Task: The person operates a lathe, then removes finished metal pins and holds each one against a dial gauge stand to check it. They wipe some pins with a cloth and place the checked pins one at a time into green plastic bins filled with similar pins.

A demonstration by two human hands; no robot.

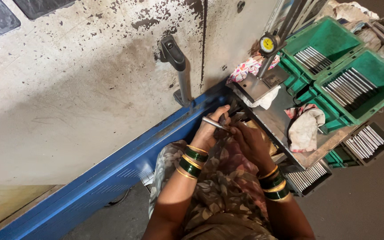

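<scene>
Head view, centre of frame: a person's left hand (pixel 209 129) and right hand (pixel 248 141) meet over a short steel pin (pixel 214 123) at the near edge of a metal desk (pixel 313 153).
Hands: close together, nearly touching — the left is clamped on the pin near its middle, fingers wrapped under it; the right is curled just beside the pin's lower end, and whether it also grips the pin cannot be told.
Pin: bright, round, rigid metal; judged small but dense for its size, smooth and likely oily, so apt to slip or roll. It looks best pinched across the middle of the shaft, as the left hand has it.
Wrists: green and gold bangles (pixel 193 161) on both arms, above a patterned garment.
Upper right of frame: two green plastic bins (pixel 370 66) hold rows of like pins lying side by side; darker trays (pixel 370 141) of more pins sit at the right edge and below the desk.
Above the hands: a dial gauge (pixel 267 44) with a yellow face stands on a small metal stand — near the pin, with a flowered cloth (pixel 250 66) bunched behind it.
On the desk: a soiled rag (pixel 305 126) lies right of the hands, well clear of them.
Left of frame: a stained grey machine panel with a black handle (pixel 176 60) and a blue lower rail (pixel 112 178) crowds the left hand's side.
</scene>
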